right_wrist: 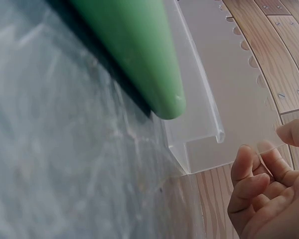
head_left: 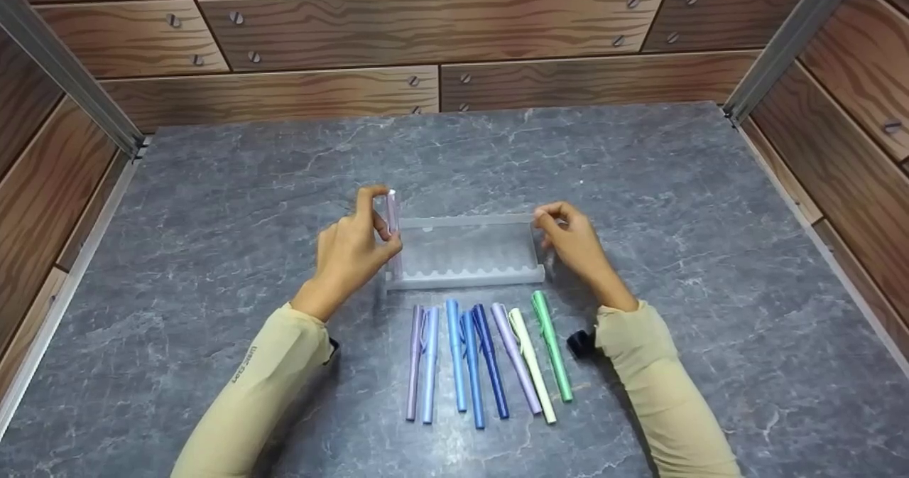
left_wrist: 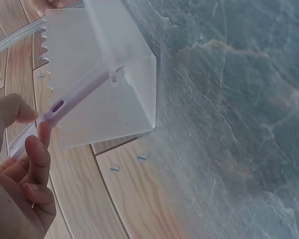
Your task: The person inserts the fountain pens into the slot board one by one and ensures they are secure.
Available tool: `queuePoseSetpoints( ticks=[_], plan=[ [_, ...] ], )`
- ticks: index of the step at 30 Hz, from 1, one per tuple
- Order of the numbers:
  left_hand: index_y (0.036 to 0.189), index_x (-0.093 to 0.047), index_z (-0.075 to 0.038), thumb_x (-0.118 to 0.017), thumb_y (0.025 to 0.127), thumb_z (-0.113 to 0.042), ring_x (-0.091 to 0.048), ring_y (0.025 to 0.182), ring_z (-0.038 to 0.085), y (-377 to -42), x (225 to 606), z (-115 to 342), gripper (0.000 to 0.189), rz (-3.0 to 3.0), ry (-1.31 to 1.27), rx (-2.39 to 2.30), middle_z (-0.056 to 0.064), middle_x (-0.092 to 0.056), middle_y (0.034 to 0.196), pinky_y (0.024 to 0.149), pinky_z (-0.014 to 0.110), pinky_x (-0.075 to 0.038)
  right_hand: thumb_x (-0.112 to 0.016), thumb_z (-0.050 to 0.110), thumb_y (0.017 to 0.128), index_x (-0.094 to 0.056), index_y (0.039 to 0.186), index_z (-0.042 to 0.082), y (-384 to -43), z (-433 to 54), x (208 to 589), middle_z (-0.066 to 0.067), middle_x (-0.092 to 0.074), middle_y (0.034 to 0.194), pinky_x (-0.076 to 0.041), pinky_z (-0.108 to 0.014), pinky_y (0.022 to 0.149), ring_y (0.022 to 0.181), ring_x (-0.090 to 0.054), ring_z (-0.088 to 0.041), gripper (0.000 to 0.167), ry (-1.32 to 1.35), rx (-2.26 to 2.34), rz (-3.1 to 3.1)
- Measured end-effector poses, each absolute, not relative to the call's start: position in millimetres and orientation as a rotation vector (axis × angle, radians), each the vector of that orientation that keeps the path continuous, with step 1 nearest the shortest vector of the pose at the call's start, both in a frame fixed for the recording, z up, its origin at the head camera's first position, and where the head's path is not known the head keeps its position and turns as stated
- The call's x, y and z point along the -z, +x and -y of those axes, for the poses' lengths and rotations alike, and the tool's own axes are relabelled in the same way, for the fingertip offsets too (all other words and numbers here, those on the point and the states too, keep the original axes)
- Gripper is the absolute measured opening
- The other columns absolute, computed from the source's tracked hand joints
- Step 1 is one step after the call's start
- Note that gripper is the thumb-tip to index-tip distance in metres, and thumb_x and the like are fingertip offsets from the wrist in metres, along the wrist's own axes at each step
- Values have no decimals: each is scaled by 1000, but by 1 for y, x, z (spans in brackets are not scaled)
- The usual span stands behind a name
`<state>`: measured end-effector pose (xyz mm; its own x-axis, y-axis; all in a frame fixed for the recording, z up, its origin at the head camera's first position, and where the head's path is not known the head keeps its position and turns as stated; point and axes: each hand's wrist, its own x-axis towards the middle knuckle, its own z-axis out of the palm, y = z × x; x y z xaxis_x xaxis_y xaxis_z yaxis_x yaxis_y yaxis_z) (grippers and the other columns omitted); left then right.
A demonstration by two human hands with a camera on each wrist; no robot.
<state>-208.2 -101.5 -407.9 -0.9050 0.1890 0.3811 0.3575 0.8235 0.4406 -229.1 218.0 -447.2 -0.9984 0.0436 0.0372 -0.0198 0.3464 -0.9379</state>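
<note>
A frosted, see-through pen stand (head_left: 469, 247) with a notched edge stands on the grey table. At its left end my left hand (head_left: 355, 243) pinches a light purple pen (left_wrist: 79, 94) between thumb and fingers. The pen slants along the inside of the stand, its far end near the front lip. My right hand (head_left: 577, 240) holds the stand's upper right corner, thumb and fingertips at the edge. Nearer to me lies a row of capped pens, among them a dark blue pen (head_left: 491, 364), a pale yellow pen (head_left: 533, 368) and a green pen (head_left: 552, 350).
The grey marbled tabletop (head_left: 213, 201) reaches back to wood-patterned panels (head_left: 426, 27), with more panels on both sides. Metal posts (head_left: 78, 66) rise at the back corners. In the right wrist view the green pen's end looms large in front of the stand.
</note>
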Motion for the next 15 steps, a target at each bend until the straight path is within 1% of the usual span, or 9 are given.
queuePoseSetpoints(
  ticks=[2, 4, 9, 15],
  plan=[
    [130, -43, -17, -71, 79, -18, -42, 45, 11, -210, 407, 101, 58, 2705, -410, 731, -5, -66, 71, 42, 26, -30, -55, 18, 97, -59, 108, -4, -229, -218, 447, -15, -64, 93, -48, -21, 55, 57, -55, -8, 26, -27, -1767, 2539],
    [130, -43, -17, -71, 79, -19, -44, 46, 12, -210, 407, 101, 58, 2726, -411, 722, -6, -65, 71, 43, 27, -31, -55, 18, 97, -59, 108, -4, -229, -219, 447, -13, -64, 92, -48, -21, 54, 57, -55, -8, 26, -31, -1774, 2540],
    [131, -42, -18, -70, 79, -19, -47, 47, 13, -211, 406, 102, 59, 2767, -410, 711, -7, -65, 71, 43, 27, -33, -55, 18, 97, -60, 107, -4, -229, -219, 446, 0, -61, 87, -48, -22, 53, 57, -55, -10, 25, -29, -1770, 2543],
    [132, -43, -16, -69, 78, -19, -48, 49, 13, -212, 405, 103, 60, 2793, -403, 700, -6, -65, 71, 43, 28, -32, -55, 16, 97, -59, 107, -6, -229, -217, 446, -2, -61, 86, -50, -22, 56, 56, -56, -10, 25, -20, -1757, 2541]
  ],
)
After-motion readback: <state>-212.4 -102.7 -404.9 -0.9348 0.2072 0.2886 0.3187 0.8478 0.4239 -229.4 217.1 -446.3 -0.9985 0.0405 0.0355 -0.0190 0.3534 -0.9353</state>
